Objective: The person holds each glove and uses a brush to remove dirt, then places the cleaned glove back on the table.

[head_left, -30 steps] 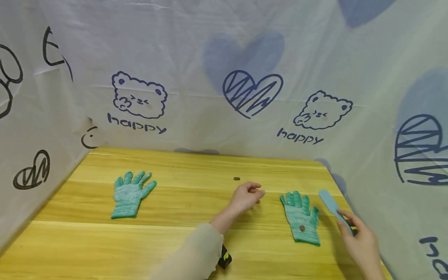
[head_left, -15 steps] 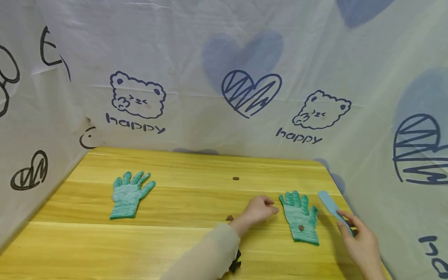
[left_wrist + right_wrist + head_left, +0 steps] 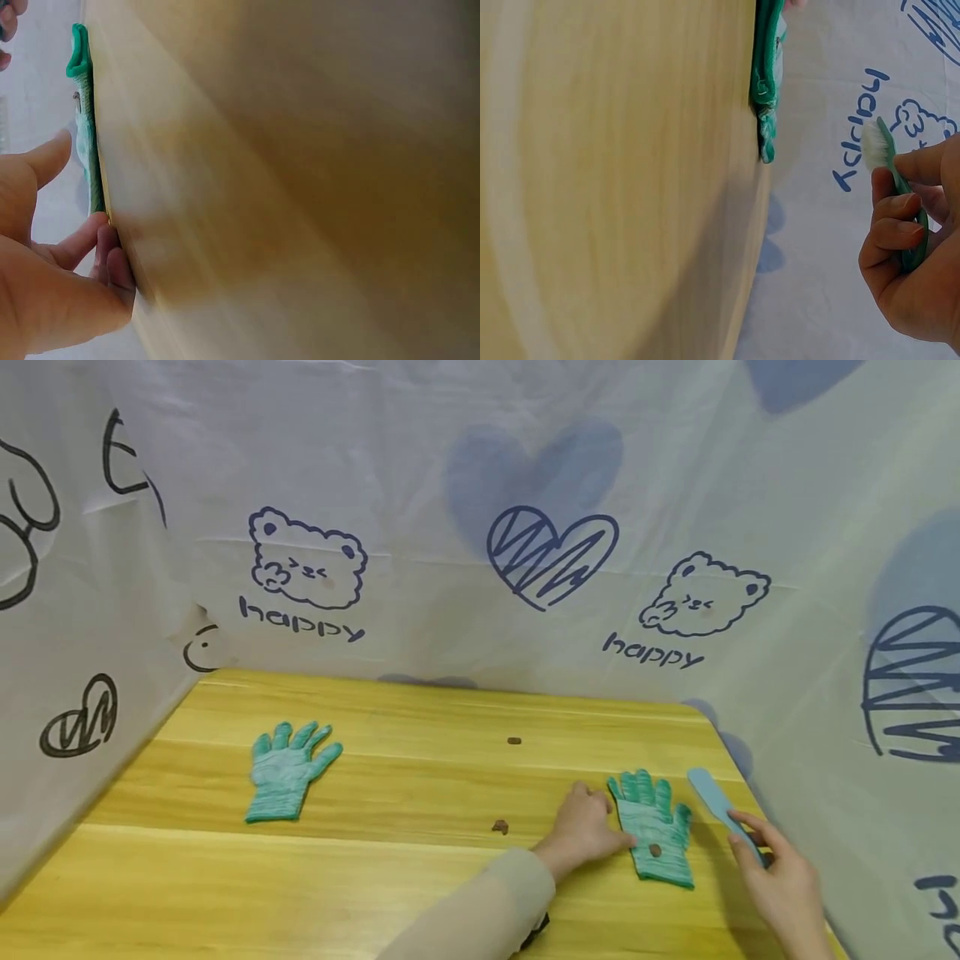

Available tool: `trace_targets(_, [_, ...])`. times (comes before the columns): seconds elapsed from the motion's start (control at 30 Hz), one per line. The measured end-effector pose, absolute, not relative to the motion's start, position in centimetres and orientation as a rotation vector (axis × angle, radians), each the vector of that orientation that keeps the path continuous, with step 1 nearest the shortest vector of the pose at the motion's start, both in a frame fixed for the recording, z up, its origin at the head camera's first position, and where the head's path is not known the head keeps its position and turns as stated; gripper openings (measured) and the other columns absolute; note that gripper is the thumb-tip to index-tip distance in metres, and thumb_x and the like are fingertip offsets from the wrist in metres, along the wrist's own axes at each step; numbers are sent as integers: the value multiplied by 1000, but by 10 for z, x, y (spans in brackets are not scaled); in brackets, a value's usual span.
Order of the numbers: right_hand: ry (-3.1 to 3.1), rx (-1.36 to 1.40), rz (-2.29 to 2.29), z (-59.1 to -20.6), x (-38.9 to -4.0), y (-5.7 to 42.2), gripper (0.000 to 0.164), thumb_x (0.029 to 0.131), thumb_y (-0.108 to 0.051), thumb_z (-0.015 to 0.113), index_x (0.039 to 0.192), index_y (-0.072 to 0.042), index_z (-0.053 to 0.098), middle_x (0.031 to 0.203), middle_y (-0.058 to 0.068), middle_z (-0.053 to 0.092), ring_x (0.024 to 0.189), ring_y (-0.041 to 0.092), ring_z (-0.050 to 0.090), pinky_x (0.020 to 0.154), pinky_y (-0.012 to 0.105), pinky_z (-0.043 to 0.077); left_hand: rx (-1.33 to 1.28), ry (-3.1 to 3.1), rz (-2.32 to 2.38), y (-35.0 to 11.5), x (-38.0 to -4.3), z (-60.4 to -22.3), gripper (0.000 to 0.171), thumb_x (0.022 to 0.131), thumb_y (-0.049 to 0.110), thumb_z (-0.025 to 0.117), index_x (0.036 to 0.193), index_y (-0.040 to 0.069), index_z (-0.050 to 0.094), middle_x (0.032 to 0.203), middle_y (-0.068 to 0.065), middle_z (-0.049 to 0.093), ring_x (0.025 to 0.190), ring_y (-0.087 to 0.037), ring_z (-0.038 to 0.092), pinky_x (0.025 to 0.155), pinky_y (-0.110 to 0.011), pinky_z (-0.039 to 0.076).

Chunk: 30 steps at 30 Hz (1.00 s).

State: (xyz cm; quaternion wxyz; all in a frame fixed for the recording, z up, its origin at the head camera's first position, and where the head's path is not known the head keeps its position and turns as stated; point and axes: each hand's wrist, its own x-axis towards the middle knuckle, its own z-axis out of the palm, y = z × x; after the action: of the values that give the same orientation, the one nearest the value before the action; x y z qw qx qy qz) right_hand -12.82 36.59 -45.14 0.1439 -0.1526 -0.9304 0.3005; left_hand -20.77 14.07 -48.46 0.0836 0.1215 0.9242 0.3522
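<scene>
A green-and-white knitted glove (image 3: pixel 647 814) lies flat on the right part of the table, fingers pointing away, with a brown spot or lump (image 3: pixel 656 850) near its cuff. At its left edge is my left hand (image 3: pixel 583 828), fingers bent loosely. In the left wrist view the fingertips (image 3: pixel 94 225) are down at the glove's finger end, and the thumb stands raised off it. To the right of the glove, my right hand (image 3: pixel 783 877) grips a small brush (image 3: pixel 708 792) by its blue-green handle, above the table. White bristles (image 3: pixel 874 146) show in the right wrist view.
A second, matching glove (image 3: pixel 281 777) lies on the left of the wooden table (image 3: pixel 405 793). Small brown pieces lie mid-table: a crumbly one (image 3: pixel 500 827) and a farther one (image 3: pixel 514 741). A printed white cloth (image 3: pixel 420 593) hangs behind and at both sides.
My left hand has moved right and nearer to the body, from mid-table to the edge of the right glove, uncovering the crumbly brown piece. My right hand keeps holding the brush in nearly the same place.
</scene>
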Motion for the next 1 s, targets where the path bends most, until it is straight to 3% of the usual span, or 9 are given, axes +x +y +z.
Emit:
trace_targets(0.2, [-2678, -429, 868, -448, -128, 366, 37, 106, -21, 62, 141, -9, 63, 114, 23, 68, 66, 15, 55, 51, 29, 41, 362, 2886, 803, 157, -209, -491, 68, 76, 67, 84, 117, 16, 65, 101, 1, 42, 86, -12, 37, 74, -22, 37])
trace_targets(0.3, [-2675, -422, 868, -449, -128, 366, 37, 106, -21, 62, 141, -9, 63, 113, 23, 69, 67, 13, 56, 51, 29, 41, 349, 2930, 721, 159, -207, -490, 70, 73, 69, 86, 117, 19, 65, 99, 2, 40, 85, -13, 35, 74, -24, 34])
trace_targets(0.53, [-2630, -418, 848, -452, -126, 369, 35, 105, -20, 64, 138, -9, 66, 111, 22, 70, 65, 7, 54, 51, 26, 41, 348, 2853, 814, 148, -207, -478, 41, 76, 49, 92, 100, 25, 70, 101, 7, 48, 90, -10, 44, 80, -24, 38])
trace_targets(0.73, [-2645, -415, 822, -452, -127, 368, 35, 105, -19, 64, 137, -8, 66, 109, 21, 70, 67, 11, 56, 51, 27, 41, 350, 2788, 941, 139, -211, -473, 17, 83, 27, 89, 80, 26, 72, 96, 11, 58, 96, -10, 55, 87, -26, 44])
trace_targets(0.9, [-2637, -393, 831, -454, -126, 367, 34, 105, -19, 64, 137, -9, 66, 107, 20, 70, 62, 11, 52, 49, 27, 40, 353, 2762, 1063, 134, -215, -477, 19, 91, 14, 77, 75, 24, 72, 79, 13, 63, 75, -7, 57, 70, -24, 48])
trace_targets(1.0, [-2637, -376, 839, -454, -126, 366, 35, 105, -19, 64, 138, -9, 66, 107, 21, 70, 61, 10, 53, 49, 27, 40, 344, 2752, 1089, 134, -218, -477, 13, 93, 16, 75, 81, 20, 72, 81, 10, 62, 74, -8, 56, 68, -24, 47])
